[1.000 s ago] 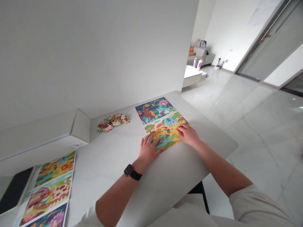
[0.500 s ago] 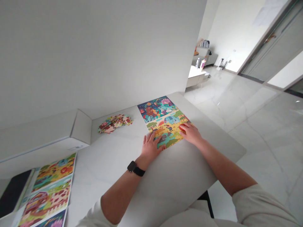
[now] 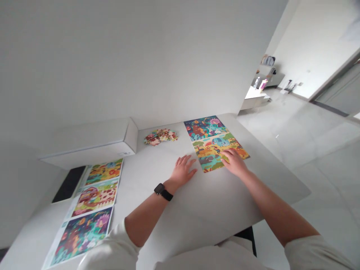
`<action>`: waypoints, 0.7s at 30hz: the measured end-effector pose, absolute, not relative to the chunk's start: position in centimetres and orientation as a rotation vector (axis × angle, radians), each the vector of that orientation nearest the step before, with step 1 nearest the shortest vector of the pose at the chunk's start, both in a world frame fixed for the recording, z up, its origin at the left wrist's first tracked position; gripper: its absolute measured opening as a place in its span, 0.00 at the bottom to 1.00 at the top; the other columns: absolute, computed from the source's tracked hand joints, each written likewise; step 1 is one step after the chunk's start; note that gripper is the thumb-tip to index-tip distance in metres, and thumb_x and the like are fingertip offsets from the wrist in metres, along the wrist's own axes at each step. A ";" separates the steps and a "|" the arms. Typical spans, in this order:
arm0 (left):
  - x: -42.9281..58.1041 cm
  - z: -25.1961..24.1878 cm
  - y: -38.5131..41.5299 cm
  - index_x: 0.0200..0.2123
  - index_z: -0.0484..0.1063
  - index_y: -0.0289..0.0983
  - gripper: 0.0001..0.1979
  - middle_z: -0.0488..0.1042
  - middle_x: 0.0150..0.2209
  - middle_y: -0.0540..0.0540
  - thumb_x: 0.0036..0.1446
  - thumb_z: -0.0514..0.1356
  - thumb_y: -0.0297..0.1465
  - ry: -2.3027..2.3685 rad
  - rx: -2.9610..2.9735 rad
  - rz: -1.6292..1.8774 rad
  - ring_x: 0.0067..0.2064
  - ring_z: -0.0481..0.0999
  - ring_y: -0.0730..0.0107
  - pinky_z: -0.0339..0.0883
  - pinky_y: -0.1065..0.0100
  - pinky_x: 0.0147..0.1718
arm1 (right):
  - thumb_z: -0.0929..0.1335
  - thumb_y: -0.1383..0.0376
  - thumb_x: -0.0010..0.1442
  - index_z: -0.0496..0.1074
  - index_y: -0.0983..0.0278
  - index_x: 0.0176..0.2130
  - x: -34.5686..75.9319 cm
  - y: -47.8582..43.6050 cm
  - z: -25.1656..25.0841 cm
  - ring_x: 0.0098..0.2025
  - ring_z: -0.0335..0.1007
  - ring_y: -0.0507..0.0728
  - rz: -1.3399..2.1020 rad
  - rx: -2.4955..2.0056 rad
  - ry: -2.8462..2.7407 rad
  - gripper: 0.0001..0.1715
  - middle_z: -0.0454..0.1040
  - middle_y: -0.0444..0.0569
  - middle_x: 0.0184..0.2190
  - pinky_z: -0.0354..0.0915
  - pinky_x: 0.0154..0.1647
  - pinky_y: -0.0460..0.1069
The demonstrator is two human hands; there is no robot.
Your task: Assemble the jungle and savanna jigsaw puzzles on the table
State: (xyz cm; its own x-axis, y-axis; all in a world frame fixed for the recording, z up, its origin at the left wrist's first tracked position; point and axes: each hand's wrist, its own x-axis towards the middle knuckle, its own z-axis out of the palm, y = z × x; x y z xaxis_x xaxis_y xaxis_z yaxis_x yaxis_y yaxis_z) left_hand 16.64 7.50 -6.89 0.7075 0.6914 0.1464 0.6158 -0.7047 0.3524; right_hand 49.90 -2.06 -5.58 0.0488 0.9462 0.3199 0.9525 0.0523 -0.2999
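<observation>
Two colourful jigsaw pictures lie joined edge to edge on the table: a dark forest scene [image 3: 204, 128] at the back and a yellow savanna scene [image 3: 209, 152] in front of it. My right hand [image 3: 234, 163] rests with its fingers on the savanna scene, covering part of its front side, and nothing shows in it. Just left of that scene, my left hand [image 3: 182, 171] is spread at the bare tabletop, a black watch on its wrist. Behind my left hand is a loose pile of puzzle pieces [image 3: 161, 137], near the wall.
A long white box [image 3: 92, 140] stands against the wall at left. In front of it lie a dark flat panel [image 3: 69, 183] and a printed sheet [image 3: 97, 198] with three scenes. The white table [image 3: 197, 210] ends at right above a tiled floor [image 3: 315, 165].
My left hand has come off the savanna scene onto its left side. My right hand has slid left from the lion area, uncovering it. The view has turned left.
</observation>
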 end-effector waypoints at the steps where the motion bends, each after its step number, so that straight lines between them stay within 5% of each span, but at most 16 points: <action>1: 15.0 -6.8 7.7 0.72 0.70 0.46 0.28 0.65 0.76 0.38 0.73 0.60 0.43 1.046 2.636 0.405 0.77 0.62 0.46 0.53 0.38 0.77 | 0.66 0.60 0.71 0.80 0.58 0.61 48.9 -1.9 -5.6 0.64 0.73 0.68 0.004 -1.846 -1.929 0.23 0.79 0.58 0.59 0.69 0.69 0.66; 11: 1.6 -4.2 12.8 0.70 0.70 0.42 0.26 0.70 0.71 0.37 0.73 0.59 0.41 1.399 2.519 0.598 0.71 0.70 0.48 0.64 0.44 0.72 | 0.67 0.59 0.72 0.75 0.57 0.66 39.6 8.0 -5.7 0.66 0.73 0.68 0.160 -1.518 -2.141 0.26 0.77 0.58 0.62 0.69 0.71 0.65; 21: 5.3 -3.0 27.5 0.64 0.72 0.34 0.21 0.77 0.62 0.32 0.72 0.59 0.34 1.590 2.397 0.702 0.66 0.73 0.48 0.65 0.50 0.68 | 0.66 0.59 0.74 0.72 0.65 0.68 29.9 27.1 -5.1 0.69 0.69 0.69 0.119 -1.560 -2.261 0.28 0.74 0.63 0.66 0.65 0.73 0.63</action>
